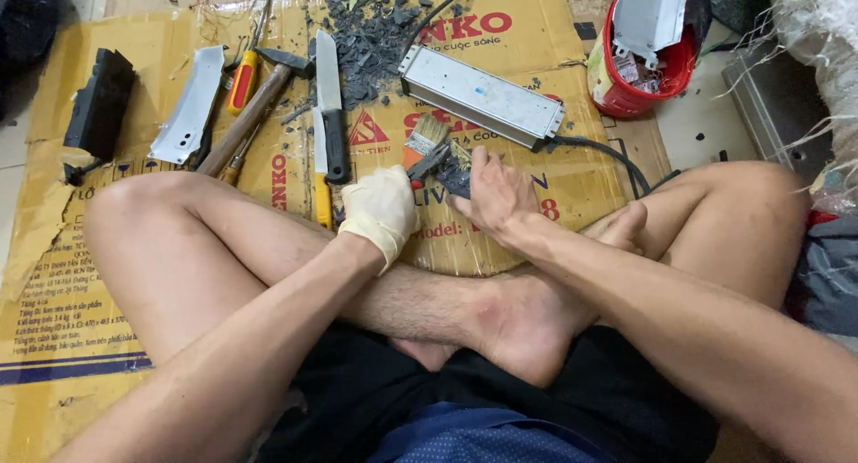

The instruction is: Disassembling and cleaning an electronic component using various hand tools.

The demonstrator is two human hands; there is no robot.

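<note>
A dark part [454, 172] is gripped in the bare right hand [496, 199] over the cardboard [80, 320], near its middle. The gloved left hand [380, 211] is clenched beside it; its contents cannot be told. The brush [424, 139] lies just above. Cuts are risked: bare fingers, sharp debris [371, 34], knife [329, 105] close by.

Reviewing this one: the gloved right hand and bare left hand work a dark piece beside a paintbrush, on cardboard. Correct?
Not quite. The head view shows the glove on the left hand; the right hand is bare. Both do work a dark piece beside the paintbrush on cardboard.
</note>
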